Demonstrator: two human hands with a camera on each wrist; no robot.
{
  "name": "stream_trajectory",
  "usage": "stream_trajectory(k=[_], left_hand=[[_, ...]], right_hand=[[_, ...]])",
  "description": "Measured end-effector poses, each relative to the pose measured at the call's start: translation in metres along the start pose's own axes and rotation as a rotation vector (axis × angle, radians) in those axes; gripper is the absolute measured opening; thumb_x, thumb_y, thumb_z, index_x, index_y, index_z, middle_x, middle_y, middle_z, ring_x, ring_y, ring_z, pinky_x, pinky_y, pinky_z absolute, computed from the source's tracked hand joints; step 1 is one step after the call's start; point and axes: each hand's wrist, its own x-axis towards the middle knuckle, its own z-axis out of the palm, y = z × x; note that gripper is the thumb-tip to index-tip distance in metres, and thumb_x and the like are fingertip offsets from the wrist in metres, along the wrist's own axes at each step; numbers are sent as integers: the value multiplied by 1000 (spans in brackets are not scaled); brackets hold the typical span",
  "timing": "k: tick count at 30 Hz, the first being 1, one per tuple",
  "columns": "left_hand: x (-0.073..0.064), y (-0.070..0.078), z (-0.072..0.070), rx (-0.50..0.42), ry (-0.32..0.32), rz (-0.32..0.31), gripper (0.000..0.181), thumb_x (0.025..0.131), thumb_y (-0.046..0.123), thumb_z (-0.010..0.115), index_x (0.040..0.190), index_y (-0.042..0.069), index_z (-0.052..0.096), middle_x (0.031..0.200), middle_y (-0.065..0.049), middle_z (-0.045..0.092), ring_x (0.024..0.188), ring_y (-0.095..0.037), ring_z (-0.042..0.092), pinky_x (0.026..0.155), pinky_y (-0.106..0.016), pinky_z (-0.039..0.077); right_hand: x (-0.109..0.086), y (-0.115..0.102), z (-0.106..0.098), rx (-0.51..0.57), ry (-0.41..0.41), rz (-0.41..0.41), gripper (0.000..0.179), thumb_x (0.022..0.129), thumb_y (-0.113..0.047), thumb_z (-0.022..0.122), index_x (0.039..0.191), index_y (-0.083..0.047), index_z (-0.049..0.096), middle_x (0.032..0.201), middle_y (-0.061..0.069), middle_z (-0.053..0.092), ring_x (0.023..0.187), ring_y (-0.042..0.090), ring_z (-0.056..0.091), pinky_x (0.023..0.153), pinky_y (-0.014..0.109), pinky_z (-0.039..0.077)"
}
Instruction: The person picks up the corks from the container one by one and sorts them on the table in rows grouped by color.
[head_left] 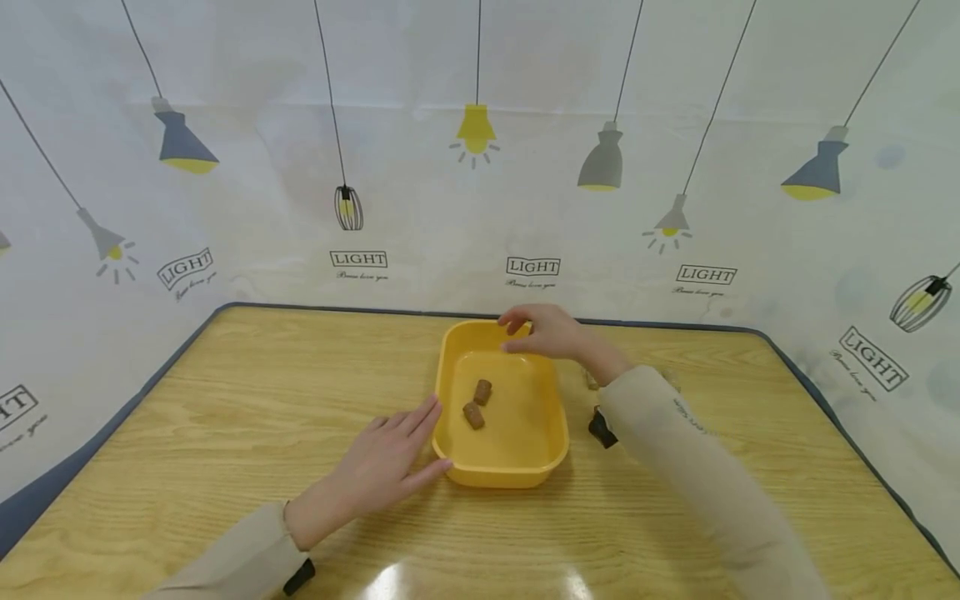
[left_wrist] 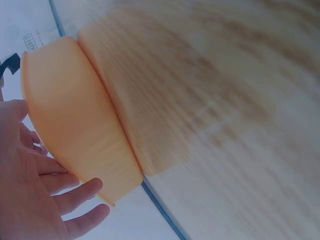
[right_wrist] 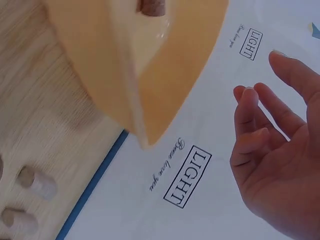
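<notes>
A yellow plastic basin (head_left: 558, 417) stands on the wooden table, its long side running away from me. On its floor lie two short brown cylinders (head_left: 482, 392), close together left of the middle. My left hand (head_left: 390, 454) rests at the basin's near left side, fingers extended along the rim; the left wrist view shows these fingers (left_wrist: 77, 197) spread beside the yellow wall. Over the far end of the basin hovers my right hand (head_left: 546, 332). In the right wrist view its fingers (right_wrist: 250, 112) are loosely bent, thumb apart, with nothing between them.
Small pale cylinders (right_wrist: 37, 182) lie on the table to the right of the basin, mostly behind my right sleeve (head_left: 675, 442) in the head view. A black strap piece (head_left: 602, 427) shows beside that sleeve. Behind the table's far edge hangs a white backdrop (head_left: 420, 167) printed with lamps.
</notes>
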Motion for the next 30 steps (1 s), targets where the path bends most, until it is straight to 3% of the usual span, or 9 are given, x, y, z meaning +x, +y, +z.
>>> stream_trajectory(k=[4, 9, 16, 25, 30], left_hand=[[0, 0, -1, 3, -6, -4, 71, 89, 56, 31, 137, 3, 30, 139, -12, 29, 114, -27, 42, 86, -47, 36], [1, 0, -1, 5, -13, -6, 71, 89, 56, 31, 136, 2, 31, 140, -11, 29, 114, -27, 42, 87, -47, 36], [1, 0, 0, 8, -8, -2, 71, 89, 55, 32, 136, 2, 32, 139, -12, 29, 114, -26, 42, 86, -46, 36], [1, 0, 1, 10, -2, -4, 71, 89, 55, 32, 136, 2, 33, 139, -11, 30, 115, -25, 42, 86, -45, 36], [1, 0, 1, 13, -1, -5, 71, 89, 55, 32, 136, 2, 32, 139, -11, 30, 115, -25, 42, 87, -45, 36]], right_hand=[[11, -6, 9, 41, -34, 49, 39, 81, -22, 65, 114, -3, 56, 102, 12, 59, 83, 23, 57, 68, 30, 47], [22, -12, 23, 92, -115, 174, 42, 80, -20, 65, 115, 0, 54, 102, 13, 57, 78, 25, 59, 64, 27, 47], [27, -13, 38, 49, -174, 325, 44, 78, -23, 67, 115, -2, 55, 95, 7, 58, 69, 19, 58, 55, 26, 42], [33, -14, 50, 84, -238, 422, 44, 76, -21, 69, 116, -6, 57, 96, 4, 57, 73, 20, 58, 48, 23, 34], [32, -10, 55, 118, -249, 445, 42, 75, -17, 69, 114, -6, 58, 95, 4, 57, 80, 22, 57, 55, 27, 39]])
